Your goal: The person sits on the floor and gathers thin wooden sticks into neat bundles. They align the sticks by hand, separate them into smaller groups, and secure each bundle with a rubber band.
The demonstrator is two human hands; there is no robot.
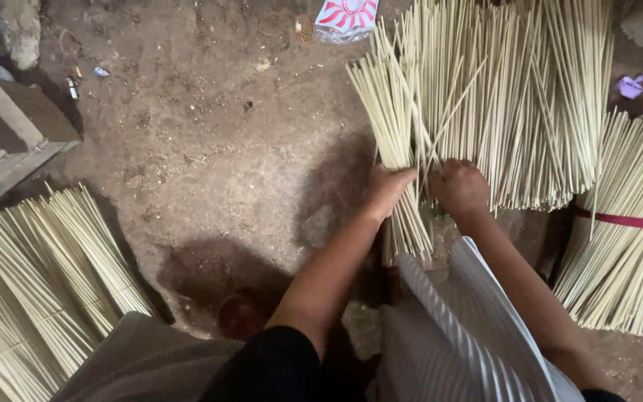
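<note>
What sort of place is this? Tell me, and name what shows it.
Probably a small, informal workshop for thin bamboo-like sticks. The dirt floor is bare earth, large loose stick piles lie around, and one bundle is tied with a red band. The left hand grips a handful of sticks.

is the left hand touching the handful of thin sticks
Touching. The head view shows the left hand with its fingers closed around the handful of pale sticks, no gap between them.

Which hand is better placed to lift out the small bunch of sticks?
Left. The left hand already wraps the small bunch of sticks, while the right hand rests against the big loose pile beside it.
</note>
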